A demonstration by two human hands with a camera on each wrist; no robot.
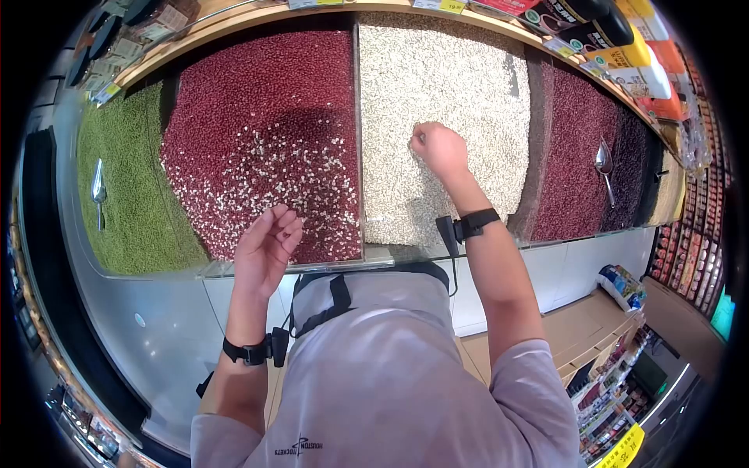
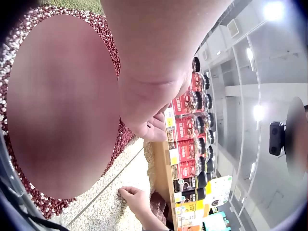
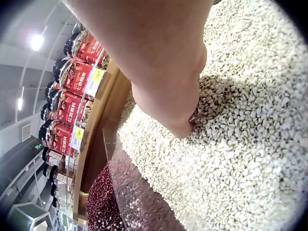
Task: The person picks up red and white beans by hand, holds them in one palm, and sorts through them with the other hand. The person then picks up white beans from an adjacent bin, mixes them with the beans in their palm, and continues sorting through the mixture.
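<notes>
My left hand (image 1: 268, 240) hovers palm-up with loosely bent fingers over the near part of a bin of dark red beans (image 1: 257, 74). White grains (image 1: 269, 160) are scattered over those beans, thickest toward the near side. In the left wrist view a tiny dark speck (image 2: 148, 126) shows at this hand's fingers. My right hand (image 1: 442, 150) is curled, thumb and forefinger making a loop, close over the pale grains (image 1: 437, 70) of the neighbouring bin. The right wrist view shows its fingertips low at the grain surface, in shadow; the inside of the curl is hidden.
A clear divider (image 1: 360, 132) separates the two bins. Green beans with a metal scoop (image 1: 98, 186) lie at left; darker red beans with another scoop (image 1: 603, 160) lie at right. A wooden shelf edge (image 2: 165, 168) with jars (image 2: 185, 126) runs behind.
</notes>
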